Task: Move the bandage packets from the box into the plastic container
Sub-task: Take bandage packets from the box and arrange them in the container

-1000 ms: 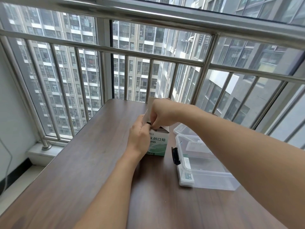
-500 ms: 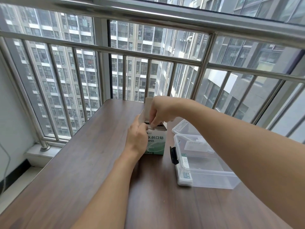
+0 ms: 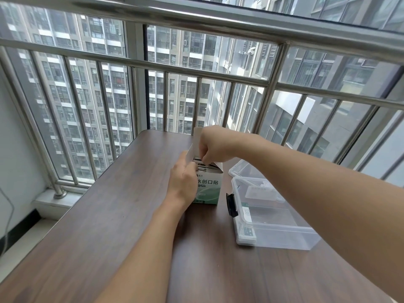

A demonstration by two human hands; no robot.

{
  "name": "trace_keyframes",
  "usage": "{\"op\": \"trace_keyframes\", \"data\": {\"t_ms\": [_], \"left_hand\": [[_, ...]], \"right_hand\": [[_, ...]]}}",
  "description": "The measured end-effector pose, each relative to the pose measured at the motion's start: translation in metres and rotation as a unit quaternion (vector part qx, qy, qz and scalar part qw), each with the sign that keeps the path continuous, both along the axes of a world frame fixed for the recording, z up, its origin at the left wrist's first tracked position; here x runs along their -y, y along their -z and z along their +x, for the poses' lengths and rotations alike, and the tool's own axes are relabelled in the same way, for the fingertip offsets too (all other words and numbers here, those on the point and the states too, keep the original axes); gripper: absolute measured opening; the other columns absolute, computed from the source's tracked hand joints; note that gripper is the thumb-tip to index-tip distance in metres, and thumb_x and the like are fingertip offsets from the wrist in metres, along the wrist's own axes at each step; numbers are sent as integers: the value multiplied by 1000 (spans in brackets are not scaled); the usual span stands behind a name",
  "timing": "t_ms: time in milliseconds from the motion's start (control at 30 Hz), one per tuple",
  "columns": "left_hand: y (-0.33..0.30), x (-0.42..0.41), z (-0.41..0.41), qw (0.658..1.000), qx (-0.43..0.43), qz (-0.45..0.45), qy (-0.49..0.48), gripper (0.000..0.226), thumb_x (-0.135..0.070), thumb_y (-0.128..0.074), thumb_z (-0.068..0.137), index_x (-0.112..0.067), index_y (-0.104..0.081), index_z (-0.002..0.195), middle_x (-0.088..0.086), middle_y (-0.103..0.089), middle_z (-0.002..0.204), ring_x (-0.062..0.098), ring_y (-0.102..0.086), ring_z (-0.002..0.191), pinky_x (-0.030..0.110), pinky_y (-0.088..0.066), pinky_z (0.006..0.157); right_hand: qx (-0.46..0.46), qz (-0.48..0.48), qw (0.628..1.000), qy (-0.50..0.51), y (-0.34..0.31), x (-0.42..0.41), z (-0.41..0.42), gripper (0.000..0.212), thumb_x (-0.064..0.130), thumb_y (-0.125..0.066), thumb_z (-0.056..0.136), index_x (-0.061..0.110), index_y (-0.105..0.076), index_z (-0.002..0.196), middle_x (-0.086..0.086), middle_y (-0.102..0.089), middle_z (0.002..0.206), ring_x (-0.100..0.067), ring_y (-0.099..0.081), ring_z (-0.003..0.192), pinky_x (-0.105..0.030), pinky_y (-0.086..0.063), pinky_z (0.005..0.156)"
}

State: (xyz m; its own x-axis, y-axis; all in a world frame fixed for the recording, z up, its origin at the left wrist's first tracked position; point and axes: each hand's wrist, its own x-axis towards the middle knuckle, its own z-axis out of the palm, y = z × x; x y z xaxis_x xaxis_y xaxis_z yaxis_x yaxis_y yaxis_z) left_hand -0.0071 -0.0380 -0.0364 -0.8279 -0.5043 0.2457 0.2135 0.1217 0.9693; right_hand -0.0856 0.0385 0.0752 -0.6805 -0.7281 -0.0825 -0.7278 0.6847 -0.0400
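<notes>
Left hand (image 3: 184,180) grips the box (image 3: 208,189); right hand (image 3: 213,145) pinches packets (image 3: 203,164) beside the container (image 3: 273,215).

Right hand (image 3: 213,145) sits slightly higher over the open bandage box (image 3: 208,185) than 1 s ago: knuckles now clear the top edge, fingertips (image 3: 204,159) pinched down at the packet edges (image 3: 202,164) showing in the opening. Earlier those fingers were buried at the rim and hid the contents; now a strip of dark-and-white packet tops shows under them. White lid flap (image 3: 196,143) is more exposed, standing up behind and left of the right hand. Left hand (image 3: 184,181) rides a bit higher on the box's left side, thumb at the flap's lower edge.
</notes>
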Motion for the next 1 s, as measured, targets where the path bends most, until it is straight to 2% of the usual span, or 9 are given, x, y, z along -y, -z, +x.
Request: {"op": "trace_keyframes", "data": {"t_ms": [233,333,467,533,667,767,833,900,1000], "left_hand": [[1,1,0,999,-7,-34,14,36,-25,-37,80,-19,-64,103,-5,-60,73,2,-53,57,18,-41,53],[1,2,0,999,-5,-38,0,31,-22,-41,89,-20,-65,108,-3,-60,73,0,-51,56,17,-39,53],[3,4,-1,999,0,-35,-11,28,-23,-41,82,-26,-63,99,10,-63,71,17,-55,63,41,-45,58],[4,4,-2,999,3,-41,-20,21,-19,-44,88,-27,-62,97,10,-64,72,12,-57,62,39,-46,58],[4,4,-3,998,-4,-56,-41,18,-8,-50,96,-21,-62,97,-7,-65,74,0,-56,60,11,-39,50],[3,4,-1,999,-7,-43,-32,22,-25,-57,93,-23,-62,114,-5,-72,94,7,-66,81,14,-47,63],[4,5,-2,998,-15,-47,-33,44,-43,-56,83,-25,-58,124,-3,-70,111,12,-66,100,29,-54,82],[2,4,0,991,-74,-84,-76,53,-49,-55,82,-23,-57,128,-4,-66,120,14,-61,113,39,-52,94],[-8,0,9,940,-240,-169,-172,48,-37,-55,87,-4,-58,122,6,-63,113,24,-60,101,42,-51,80]], "right_hand": [[-60,73,995,-16,3,8,11,16,14,-73,82,6,-78,95,-11,-67,78,-23,-53,67,-31,-47,62],[-80,64,995,-10,4,8,10,7,4,-65,84,8,-70,80,-9,-63,74,-25,-52,66,-33,-50,62],[-94,43,994,-22,-7,0,11,42,14,-76,86,15,-46,55,0,-46,56,-22,-46,56,-31,-45,57],[-95,26,995,-18,-12,-6,12,41,18,-77,86,12,-54,53,1,-47,55,-20,-46,55,-30,-45,56],[-102,-13,995,-16,-25,-13,17,25,18,-78,86,1,-69,71,-3,-56,62,-22,-51,59,-35,-53,61],[-107,-52,993,-7,-47,-25,23,16,18,-75,90,6,-76,79,6,-60,69,-20,-66,67,-36,-61,67],[-84,-105,991,12,-66,-37,27,10,17,-74,91,9,-79,88,6,-64,71,-14,-68,64,-23,-56,53],[-61,-158,985,22,-83,-54,30,9,19,-74,90,12,-79,93,3,-70,73,-8,-67,58,-14,-49,46],[-4,-206,978,23,-98,-85,32,5,19,-75,88,18,-80,88,3,-73,65,1,-60,47,-14,-45,43]]}}
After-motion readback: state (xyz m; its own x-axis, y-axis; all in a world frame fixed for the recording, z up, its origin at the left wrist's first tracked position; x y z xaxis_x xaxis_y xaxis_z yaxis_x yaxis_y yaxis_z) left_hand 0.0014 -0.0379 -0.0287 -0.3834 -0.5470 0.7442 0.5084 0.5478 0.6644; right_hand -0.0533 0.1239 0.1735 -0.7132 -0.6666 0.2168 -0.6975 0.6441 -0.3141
